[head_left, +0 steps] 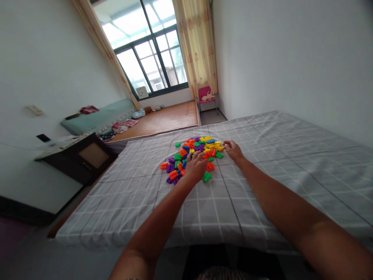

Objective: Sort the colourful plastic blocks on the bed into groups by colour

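A loose heap of small, bright plastic pieces in orange, green, purple, blue and yellow lies on a grey checked cloth. The pieces look ridged and chunky; their exact kind is too small to make out. Over the near middle of the heap is my left hand, palm down, fingers loosely bent and apart, covering some pieces. At the heap's right edge my right hand rests close to the yellow pieces, its fingers slightly curled with a gap between them. No piece is visibly gripped in either hand.
The cloth covers a wide bed-like surface. Beyond it stand a low bed with a brown mat, a pink chair holding a plush toy, and a curtained window. A dark cabinet is at the left; a white wall rises at the right.
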Action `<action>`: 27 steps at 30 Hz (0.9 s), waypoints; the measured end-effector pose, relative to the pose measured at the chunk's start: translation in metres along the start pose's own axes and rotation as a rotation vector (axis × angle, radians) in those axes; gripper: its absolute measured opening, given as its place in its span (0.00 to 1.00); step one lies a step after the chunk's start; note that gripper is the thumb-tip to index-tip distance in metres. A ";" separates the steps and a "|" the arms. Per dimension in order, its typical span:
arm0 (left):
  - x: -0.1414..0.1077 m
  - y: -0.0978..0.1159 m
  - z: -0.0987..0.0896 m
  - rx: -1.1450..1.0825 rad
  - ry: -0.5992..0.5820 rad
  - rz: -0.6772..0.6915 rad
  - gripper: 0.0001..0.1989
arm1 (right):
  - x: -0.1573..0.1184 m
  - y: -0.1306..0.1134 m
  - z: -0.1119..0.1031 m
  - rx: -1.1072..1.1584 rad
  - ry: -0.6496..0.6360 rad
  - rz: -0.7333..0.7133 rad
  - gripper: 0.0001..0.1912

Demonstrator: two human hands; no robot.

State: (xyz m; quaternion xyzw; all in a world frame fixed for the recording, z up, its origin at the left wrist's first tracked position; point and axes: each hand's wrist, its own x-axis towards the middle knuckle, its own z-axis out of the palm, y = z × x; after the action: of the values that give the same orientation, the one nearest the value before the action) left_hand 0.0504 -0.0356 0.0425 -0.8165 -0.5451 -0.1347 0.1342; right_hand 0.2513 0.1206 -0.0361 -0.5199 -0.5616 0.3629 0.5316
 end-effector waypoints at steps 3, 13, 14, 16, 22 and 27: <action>0.002 0.027 0.015 -0.104 -0.017 0.173 0.14 | 0.000 0.006 0.000 -0.043 -0.027 -0.048 0.14; 0.013 -0.023 0.010 -0.043 0.085 0.032 0.12 | -0.002 0.010 -0.007 -0.139 -0.104 -0.107 0.14; 0.014 -0.040 0.002 -0.063 0.123 -0.055 0.12 | -0.002 0.010 -0.007 -0.151 -0.106 -0.111 0.14; 0.012 -0.080 -0.009 -0.107 0.187 -0.289 0.12 | -0.002 0.011 -0.008 -0.158 -0.114 -0.116 0.14; -0.028 -0.183 0.015 -0.358 0.067 -0.819 0.18 | -0.006 0.008 -0.010 -0.188 -0.127 -0.138 0.16; -0.035 -0.178 0.045 -0.526 0.154 -0.672 0.20 | -0.021 -0.018 -0.009 -0.303 -0.044 -0.251 0.17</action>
State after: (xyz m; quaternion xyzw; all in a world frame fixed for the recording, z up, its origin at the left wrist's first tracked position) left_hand -0.1242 0.0168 0.0010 -0.5876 -0.7162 -0.3659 -0.0893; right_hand 0.2549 0.0956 -0.0222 -0.5117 -0.6818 0.2163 0.4760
